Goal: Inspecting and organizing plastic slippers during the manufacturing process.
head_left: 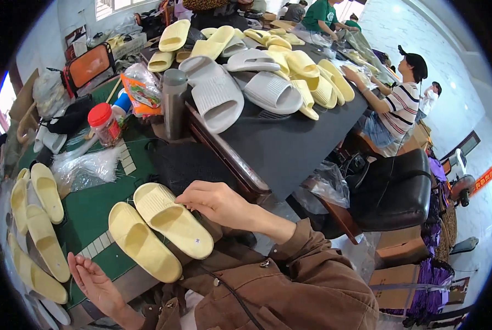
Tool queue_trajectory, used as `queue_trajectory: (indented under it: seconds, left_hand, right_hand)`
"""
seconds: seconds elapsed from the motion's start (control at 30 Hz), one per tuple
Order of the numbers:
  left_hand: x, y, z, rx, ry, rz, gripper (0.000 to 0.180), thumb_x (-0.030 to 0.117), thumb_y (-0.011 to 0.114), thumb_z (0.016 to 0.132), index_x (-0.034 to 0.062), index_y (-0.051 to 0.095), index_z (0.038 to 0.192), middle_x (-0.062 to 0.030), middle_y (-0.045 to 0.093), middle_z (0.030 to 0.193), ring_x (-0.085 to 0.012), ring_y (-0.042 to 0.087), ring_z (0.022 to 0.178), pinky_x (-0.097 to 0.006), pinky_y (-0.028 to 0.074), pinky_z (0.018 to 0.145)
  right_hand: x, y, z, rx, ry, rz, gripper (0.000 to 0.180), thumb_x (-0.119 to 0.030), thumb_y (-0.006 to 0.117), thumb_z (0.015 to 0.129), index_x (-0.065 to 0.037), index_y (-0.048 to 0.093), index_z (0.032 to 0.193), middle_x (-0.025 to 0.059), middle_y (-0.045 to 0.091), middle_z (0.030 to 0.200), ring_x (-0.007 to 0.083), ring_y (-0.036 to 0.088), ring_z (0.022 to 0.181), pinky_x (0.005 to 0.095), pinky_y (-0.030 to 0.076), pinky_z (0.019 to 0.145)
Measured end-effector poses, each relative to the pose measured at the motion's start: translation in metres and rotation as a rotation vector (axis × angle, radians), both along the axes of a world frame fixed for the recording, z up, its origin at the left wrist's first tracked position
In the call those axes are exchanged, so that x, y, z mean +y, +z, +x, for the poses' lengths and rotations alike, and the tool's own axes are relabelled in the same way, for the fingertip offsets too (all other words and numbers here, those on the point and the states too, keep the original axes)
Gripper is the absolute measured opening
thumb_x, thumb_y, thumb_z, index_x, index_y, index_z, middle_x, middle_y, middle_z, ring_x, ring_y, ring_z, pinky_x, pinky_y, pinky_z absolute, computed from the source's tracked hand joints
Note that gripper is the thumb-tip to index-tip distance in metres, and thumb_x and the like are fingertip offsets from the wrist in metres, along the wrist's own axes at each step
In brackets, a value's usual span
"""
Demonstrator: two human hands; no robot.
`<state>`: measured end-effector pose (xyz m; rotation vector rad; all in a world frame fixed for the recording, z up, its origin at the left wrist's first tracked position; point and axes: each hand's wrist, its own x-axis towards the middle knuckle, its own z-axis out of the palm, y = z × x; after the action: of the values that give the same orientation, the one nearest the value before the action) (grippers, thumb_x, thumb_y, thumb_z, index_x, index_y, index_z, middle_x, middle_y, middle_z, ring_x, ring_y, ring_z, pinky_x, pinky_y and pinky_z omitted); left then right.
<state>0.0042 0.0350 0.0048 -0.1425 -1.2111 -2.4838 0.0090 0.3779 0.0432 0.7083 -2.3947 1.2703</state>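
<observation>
Right hand (216,202) pinching yellow slipper (171,219) with small sticker; left hand (94,283) open, empty.

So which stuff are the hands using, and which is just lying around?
In use:
- right hand touching one slipper of the yellow pair
- left hand, open beside them

Lying about:
- red-lidded jar
- grey flask
- grey slippers
- snack bag

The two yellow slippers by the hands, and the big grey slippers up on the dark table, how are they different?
The two yellow slippers are pale yellow; the grey slippers are light grey. The yellow pair lies on the green mat near the person, while the grey ones lie farther off on the dark table. The right hand touches one yellow slipper; no hand touches the grey ones. The left hand is open and empty. Both kinds lie sole-up, showing ridges.
</observation>
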Motion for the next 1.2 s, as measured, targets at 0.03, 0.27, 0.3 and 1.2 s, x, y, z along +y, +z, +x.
queue_trajectory:
  seconds: [0.03, 0.27, 0.3, 1.2]
  left_hand:
    - [-0.007, -0.003, -0.002, 0.109, -0.110, 0.026, 0.041, 0.002, 0.042, 0.097, -0.0065, 0.034, 0.136, -0.0095, 0.047, 0.110, -0.0121, 0.048, 0.097, -0.021, 0.044, 0.086]
    - [0.023, 0.034, -0.001, -0.100, 0.295, 0.120, 0.037, 0.004, 0.047, 0.095, -0.0057, 0.040, 0.130, -0.0137, 0.049, 0.121, -0.0137, 0.051, 0.091, -0.022, 0.044, 0.076]
    - [0.015, 0.026, -0.004, -0.105, 0.291, 0.110, 0.037, 0.004, 0.047, 0.095, -0.0057, 0.040, 0.130, -0.0137, 0.049, 0.121, -0.0137, 0.051, 0.091, -0.022, 0.044, 0.076]
    - [0.055, -0.007, 0.046, -0.250, -0.225, -1.177, 0.023, -0.003, 0.052, 0.087, -0.0040, 0.057, 0.109, -0.0127, 0.062, 0.100, -0.0157, 0.062, 0.084, -0.026, 0.050, 0.072]
  right_hand:
    - [0.002, 0.001, 0.001, 0.023, -0.011, 0.047, 0.024, 0.004, 0.059, 0.081, -0.002, 0.063, 0.104, 0.0109, 0.061, 0.093, 0.0250, 0.064, 0.081, 0.0323, 0.054, 0.071]
    - [0.004, 0.000, 0.002, 0.038, 0.026, 0.043, 0.024, 0.004, 0.059, 0.081, -0.002, 0.063, 0.105, 0.0106, 0.062, 0.092, 0.0274, 0.064, 0.080, 0.0323, 0.054, 0.069]
    - [0.003, 0.001, 0.004, 0.023, 0.019, 0.015, 0.021, 0.001, 0.059, 0.080, -0.002, 0.063, 0.101, 0.0119, 0.063, 0.090, 0.0298, 0.064, 0.079, 0.0352, 0.053, 0.068]
    - [-0.034, -0.070, -0.003, 0.091, 0.094, 0.492, 0.031, 0.001, 0.056, 0.072, 0.000, 0.054, 0.103, 0.0132, 0.057, 0.106, 0.0280, 0.061, 0.092, 0.0352, 0.053, 0.075]
